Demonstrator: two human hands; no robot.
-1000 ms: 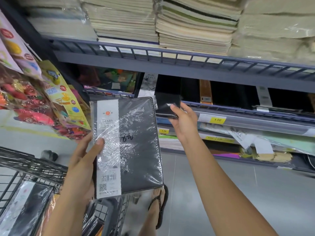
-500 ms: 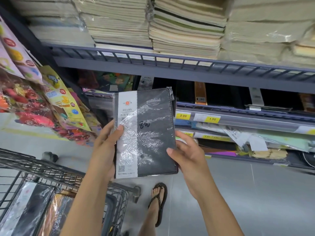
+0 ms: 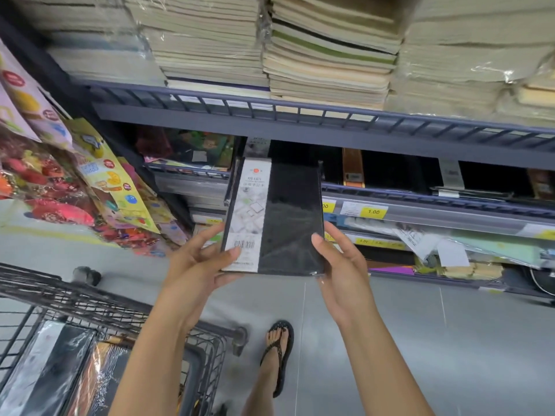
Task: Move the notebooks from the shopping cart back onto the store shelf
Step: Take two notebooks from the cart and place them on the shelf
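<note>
A black notebook [image 3: 285, 217] in clear wrap, with a white label strip and a barcode down its left side, is held upright in front of the middle shelf [image 3: 420, 202]. My left hand [image 3: 195, 265] grips its lower left corner, thumb across the barcode. My right hand [image 3: 339, 265] holds its lower right edge, thumb on the cover. The notebook's top edge reaches the dark shelf opening. Black and orange wrapped notebooks [image 3: 69, 370] lie in the wire shopping cart [image 3: 39, 292] at lower left.
The upper shelf [image 3: 300, 115] carries tall stacks of pale notebooks [image 3: 327, 55]. Colourful packets [image 3: 60, 187] hang at the left. Yellow price tags [image 3: 372, 212] line the shelf rail. My sandalled foot [image 3: 277, 352] stands on the grey floor beside the cart.
Both hands have lifted the notebook up and right toward the middle shelf opening. My right hand, which touched a notebook on the shelf a second ago, now holds this one's right edge.
</note>
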